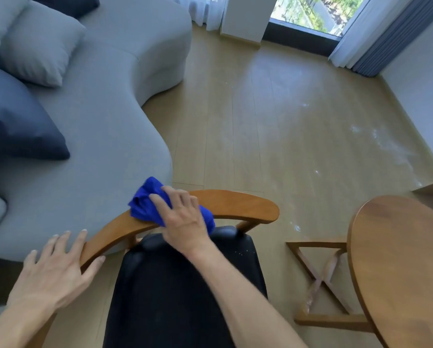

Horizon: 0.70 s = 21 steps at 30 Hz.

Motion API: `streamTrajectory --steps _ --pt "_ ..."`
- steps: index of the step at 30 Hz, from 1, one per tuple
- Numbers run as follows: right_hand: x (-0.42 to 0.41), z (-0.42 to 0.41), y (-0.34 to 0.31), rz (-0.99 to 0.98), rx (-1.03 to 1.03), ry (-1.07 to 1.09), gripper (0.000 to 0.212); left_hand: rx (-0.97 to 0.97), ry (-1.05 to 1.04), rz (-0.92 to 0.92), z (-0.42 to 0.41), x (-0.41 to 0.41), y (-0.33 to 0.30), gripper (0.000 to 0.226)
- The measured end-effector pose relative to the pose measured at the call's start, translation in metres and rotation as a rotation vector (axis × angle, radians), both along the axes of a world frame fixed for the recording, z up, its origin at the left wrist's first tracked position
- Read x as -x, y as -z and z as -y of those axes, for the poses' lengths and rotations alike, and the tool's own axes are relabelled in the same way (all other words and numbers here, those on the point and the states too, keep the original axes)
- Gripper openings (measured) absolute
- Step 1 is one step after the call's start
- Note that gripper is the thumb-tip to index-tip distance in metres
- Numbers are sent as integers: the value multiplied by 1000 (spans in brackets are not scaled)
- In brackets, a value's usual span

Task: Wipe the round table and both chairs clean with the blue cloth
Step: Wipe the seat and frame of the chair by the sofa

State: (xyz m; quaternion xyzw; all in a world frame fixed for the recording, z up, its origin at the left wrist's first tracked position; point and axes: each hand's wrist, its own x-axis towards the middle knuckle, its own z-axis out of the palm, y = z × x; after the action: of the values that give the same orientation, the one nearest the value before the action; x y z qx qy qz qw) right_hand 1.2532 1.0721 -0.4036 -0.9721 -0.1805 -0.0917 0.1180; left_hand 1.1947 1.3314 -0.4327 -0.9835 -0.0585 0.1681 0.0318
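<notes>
One grey sofa (105, 101) fills the left half of the frame, curved along its front edge, with pale grey cushions (38, 43) at upper left and a dark navy cushion (17, 126) below them. Wooden floor (260, 121) takes up the centre and right, with pale smears and white flecks toward the right wall. Window (311, 13) at top right, white and grey curtains (376, 38) beside it.

Round table (396, 267), brown wood, at lower right, cut off by the frame edge; its crossed wooden base (321, 280) shows to its left. Chair (235, 204) at bottom centre, seen from above: curved wooden backrest rail arcing from lower left to centre right, black padded seat (185, 297) below it.

Right hand (182, 217) lies at the middle of the rail, fingers spread and fairly straight, pressing down flat on the blue cloth (147, 199). Cloth is bunched on top of the rail, sticking out past the fingertips to the upper left and past the hand's right edge. Hand slightly blurred.

Left hand (57, 270) at lower left, on the left end of the rail: fingers extended over the top, thumb against the rail's near edge, a loose wide hold.
</notes>
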Motion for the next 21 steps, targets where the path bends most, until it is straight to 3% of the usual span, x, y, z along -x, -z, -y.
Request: streamTrajectory --steps 3,6,10,15,17,21 --pt "1 87 -3 39 47 271 56 8 7 20 2 1 3 87" --pt "12 168 -10 -111 50 587 49 -32 12 -21 -4 -1 9 89" --pt "44 219 -31 -390 -278 878 33 -10 8 -63 -6 7 9 84" --pt "109 209 -109 -354 -809 729 35 79 -7 28 57 11 -45 73" --pt "122 193 -134 -390 -936 673 36 270 54 75 110 11 -83 62" --pt "129 159 -188 -366 -1112 554 38 791 183 194 198 9 -188 11"
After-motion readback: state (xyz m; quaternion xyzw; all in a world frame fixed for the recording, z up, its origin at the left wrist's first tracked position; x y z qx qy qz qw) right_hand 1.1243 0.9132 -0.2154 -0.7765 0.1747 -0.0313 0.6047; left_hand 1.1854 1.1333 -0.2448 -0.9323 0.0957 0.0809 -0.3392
